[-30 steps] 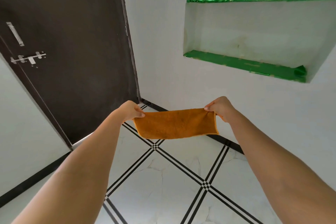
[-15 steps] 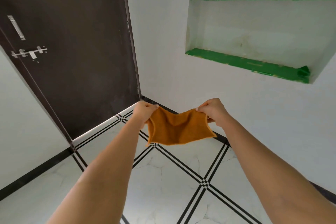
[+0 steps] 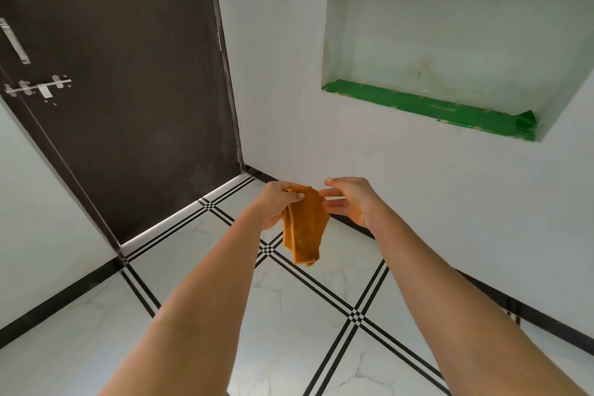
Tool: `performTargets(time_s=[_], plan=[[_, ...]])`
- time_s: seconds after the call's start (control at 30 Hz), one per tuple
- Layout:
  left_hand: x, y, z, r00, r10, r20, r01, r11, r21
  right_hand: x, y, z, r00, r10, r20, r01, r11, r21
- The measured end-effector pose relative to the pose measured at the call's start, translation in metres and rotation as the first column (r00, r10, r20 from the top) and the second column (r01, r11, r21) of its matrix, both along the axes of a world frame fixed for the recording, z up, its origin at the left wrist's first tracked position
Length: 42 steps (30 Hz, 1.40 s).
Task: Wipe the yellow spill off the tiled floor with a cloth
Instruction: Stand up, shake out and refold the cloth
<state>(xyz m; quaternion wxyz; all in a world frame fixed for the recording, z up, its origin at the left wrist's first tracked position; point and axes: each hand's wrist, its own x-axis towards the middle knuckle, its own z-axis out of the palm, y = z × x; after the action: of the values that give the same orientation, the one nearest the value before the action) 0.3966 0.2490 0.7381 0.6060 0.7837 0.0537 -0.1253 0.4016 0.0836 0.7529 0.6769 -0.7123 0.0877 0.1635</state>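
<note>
Head view: The left hand [image 3: 277, 202] holds a folded orange terry cloth [image 3: 305, 228] by its top edge. The thumb and curled fingers [image 3: 297, 195] pinch that edge, and the rest of the cloth hangs straight down in doubled layers. The cloth is in the air, clear of the white marble-pattern tiled floor [image 3: 289, 315], above the area near the floor's far corner.

The right hand [image 3: 352, 202] is just beside the cloth on its right. Its fingers [image 3: 331, 192] are nearly straight and slightly spread, and they grip nothing. The fingertips lie at the upper right edge of the cloth; it cannot be determined whether they touch it. Both forearms extend forward from the lower edge of the view.

The floor carries crossing black triple-line bands. A dark brown door [image 3: 128, 74] stands along the far left edge of the floor and carries a metal sliding latch [image 3: 38, 87] and a metal pull handle [image 3: 14, 42]. A black skirting strip [image 3: 546, 321] runs along the right edge of the floor. The white wall above holds a recessed niche with green-lined shelves [image 3: 427, 106].
</note>
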Motion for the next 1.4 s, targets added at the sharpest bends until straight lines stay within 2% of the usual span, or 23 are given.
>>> performTargets(time_s=[0.07,0.1,0.2,0.33,0.5,0.7,0.8,0.93,1.1,1.3,1.4], plan=[[0.001,0.001,0.01,0.999,-0.034,0.013,0.033,0.996,0.087,0.001,-0.006,-0.004,0.987,0.122,0.107,-0.09,0.96,-0.265],[0.002,0.002,0.015,0.998,-0.057,0.001,0.057,0.994,0.094,0.002,-0.008,-0.006,0.97,0.216,0.111,-0.17,0.931,-0.324],[0.006,0.006,0.027,0.99,-0.115,-0.078,0.114,0.993,-0.017,0.001,-0.009,-0.007,0.918,0.393,0.046,-0.36,0.878,-0.315],[0.009,0.018,0.031,0.992,-0.075,-0.098,0.06,0.987,-0.147,0.003,-0.012,-0.01,0.93,0.364,0.052,-0.331,0.89,-0.312],[0.009,0.031,0.021,0.993,0.09,-0.07,-0.104,0.968,-0.23,0.0,-0.022,-0.008,0.952,0.3,-0.066,-0.306,0.939,-0.154],[0.013,0.031,0.011,0.965,0.254,-0.068,-0.263,0.919,-0.294,-0.007,-0.015,-0.008,0.982,0.18,-0.058,-0.169,0.973,0.155],[0.012,0.035,0.004,0.955,0.283,-0.088,-0.296,0.91,-0.291,-0.007,-0.013,0.002,0.971,0.238,-0.02,-0.231,0.956,0.178],[0.011,0.043,-0.002,0.943,0.307,-0.128,-0.331,0.906,-0.263,-0.007,-0.005,0.017,0.949,0.314,0.014,-0.314,0.949,-0.004],[0.005,0.047,-0.005,0.942,0.297,-0.157,-0.325,0.922,-0.209,-0.004,0.01,0.018,0.96,0.267,0.088,-0.231,0.928,-0.292],[-0.003,0.031,-0.015,0.982,0.183,-0.04,-0.183,0.983,-0.009,0.0,0.025,0.012,0.961,0.243,0.132,-0.162,0.882,-0.442],[-0.009,0.023,-0.023,0.987,0.159,0.009,-0.159,0.987,0.023,-0.002,0.029,0.007,0.985,0.155,0.078,-0.113,0.915,-0.387]])
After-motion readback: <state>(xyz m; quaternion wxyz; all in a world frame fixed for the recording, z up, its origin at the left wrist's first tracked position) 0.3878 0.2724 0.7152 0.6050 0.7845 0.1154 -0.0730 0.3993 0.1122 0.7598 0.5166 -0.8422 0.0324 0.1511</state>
